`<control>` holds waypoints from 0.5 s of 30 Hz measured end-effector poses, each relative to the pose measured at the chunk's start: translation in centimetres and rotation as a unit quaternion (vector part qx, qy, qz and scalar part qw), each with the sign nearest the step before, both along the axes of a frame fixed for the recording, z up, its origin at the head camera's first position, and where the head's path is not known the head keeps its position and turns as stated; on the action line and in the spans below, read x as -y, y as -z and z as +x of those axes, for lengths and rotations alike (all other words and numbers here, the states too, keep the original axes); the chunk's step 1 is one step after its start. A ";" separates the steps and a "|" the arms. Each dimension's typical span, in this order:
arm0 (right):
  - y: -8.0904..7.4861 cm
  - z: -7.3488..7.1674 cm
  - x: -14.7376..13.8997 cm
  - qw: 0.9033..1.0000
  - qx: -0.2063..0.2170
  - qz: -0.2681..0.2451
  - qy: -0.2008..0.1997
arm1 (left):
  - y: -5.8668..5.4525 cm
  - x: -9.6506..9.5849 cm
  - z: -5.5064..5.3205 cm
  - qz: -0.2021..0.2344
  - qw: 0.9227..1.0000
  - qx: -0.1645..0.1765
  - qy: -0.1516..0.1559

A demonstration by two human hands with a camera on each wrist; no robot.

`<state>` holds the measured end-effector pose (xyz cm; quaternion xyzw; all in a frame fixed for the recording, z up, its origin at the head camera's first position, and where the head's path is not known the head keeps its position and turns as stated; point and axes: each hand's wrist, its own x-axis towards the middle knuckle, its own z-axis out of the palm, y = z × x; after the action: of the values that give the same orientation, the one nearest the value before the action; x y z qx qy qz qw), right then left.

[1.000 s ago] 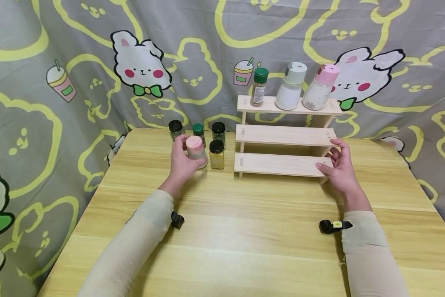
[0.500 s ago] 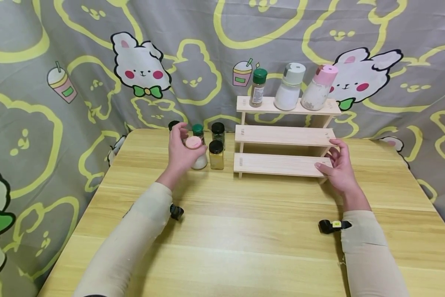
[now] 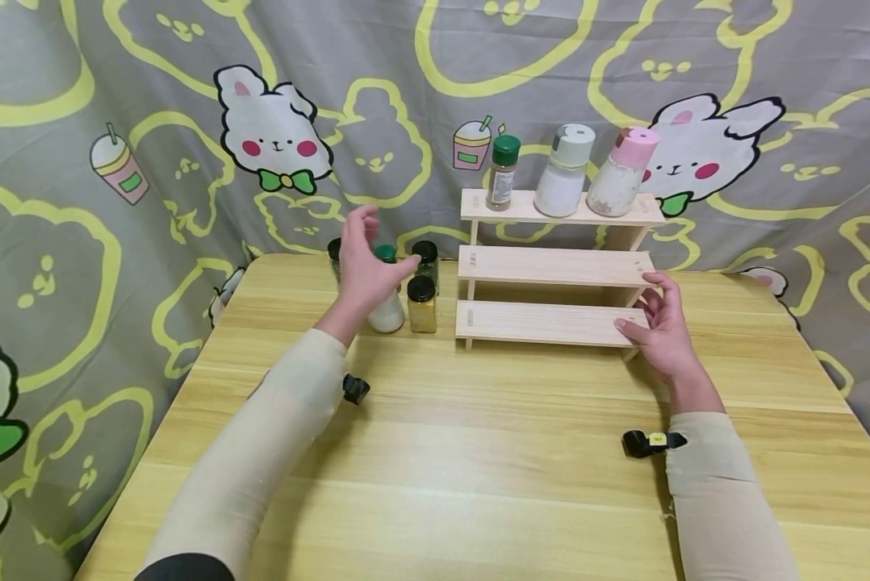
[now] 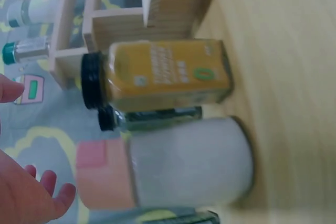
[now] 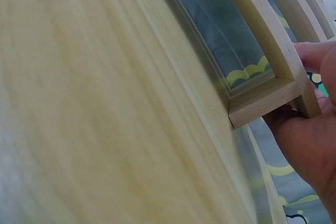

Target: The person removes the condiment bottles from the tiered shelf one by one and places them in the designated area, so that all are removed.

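Observation:
My left hand point(image 3: 370, 270) hovers over the group of jars at the left, fingers spread and thumb held out, nothing in its grasp. Below it stands a pink-capped shaker point(image 4: 191, 163) of white contents, its cap hidden by the hand in the head view. Beside the shaker is a square jar of yellow powder point(image 3: 423, 315) with a black lid. A green-capped jar point(image 3: 386, 252) and two black-lidded jars, one of them here point(image 3: 426, 258), stand behind, partly covered. My right hand point(image 3: 663, 331) grips the right end of the three-tier wooden rack point(image 3: 551, 323), thumb on the lowest shelf.
On the rack's top shelf stand a small green-capped spice bottle point(image 3: 503, 181), a shaker with a pale grey-green cap point(image 3: 562, 181) and another pink-capped shaker point(image 3: 616, 186). Behind the wooden table point(image 3: 493, 468) hangs a patterned grey curtain point(image 3: 399, 48).
My left hand has let go of the pink-capped shaker and risen above it, slightly away to the back. The shaker stays on the table. My right hand keeps its hold on the rack.

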<state>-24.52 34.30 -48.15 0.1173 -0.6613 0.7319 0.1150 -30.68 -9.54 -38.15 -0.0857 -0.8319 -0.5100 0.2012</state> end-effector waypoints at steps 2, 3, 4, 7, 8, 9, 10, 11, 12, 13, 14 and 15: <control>0.0 0.0 0.0 1.000 -0.001 0.000 0.002 | -0.5 -0.6 -0.3 0.001 1.000 -0.006 0.007; 0.0 0.1 0.0 1.000 -0.002 0.001 0.003 | -0.8 -1.0 -0.4 0.002 1.000 -0.009 0.011; -0.1 0.1 0.0 1.000 -0.002 0.001 0.003 | -1.0 -1.3 -0.5 0.002 1.000 -0.008 0.014; 0.0 0.2 0.0 1.000 -0.005 -0.002 0.003 | -1.8 -2.3 -0.9 0.007 1.000 -0.005 0.023; 0.0 0.1 -0.1 1.000 -0.007 0.001 0.003 | -2.1 -2.6 -1.0 0.008 1.000 -0.002 0.026; 0.0 0.1 -0.1 1.000 -0.007 0.001 0.002 | -2.3 -3.0 -1.1 0.008 1.000 0.000 0.026; 0.0 0.1 -0.1 1.000 -0.007 0.001 0.001 | -2.5 -3.3 -1.3 0.007 1.000 0.004 0.025; 0.0 0.1 -0.1 1.000 -0.007 0.001 0.001 | -2.7 -3.5 -1.4 0.007 1.000 0.007 0.026; 0.1 0.1 -0.1 1.000 -0.007 0.002 0.001 | -2.9 -3.8 -1.5 0.006 1.000 0.006 0.026; 0.1 0.0 -0.1 1.000 -0.007 0.003 0.001 | -3.2 -4.1 -1.7 0.005 1.000 0.008 0.027; 0.1 0.0 -0.1 1.000 -0.007 0.006 0.003 | -3.3 -4.3 -1.8 0.006 1.000 0.007 0.029; 0.1 0.0 -0.1 1.000 -0.007 0.004 0.002 | -3.5 -4.6 -1.9 0.003 1.000 0.005 0.028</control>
<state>-24.54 34.41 -48.25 0.1219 -0.6638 0.7280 0.1206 -32.62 -4.97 -34.64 -0.1062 -0.8287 -0.5181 0.1831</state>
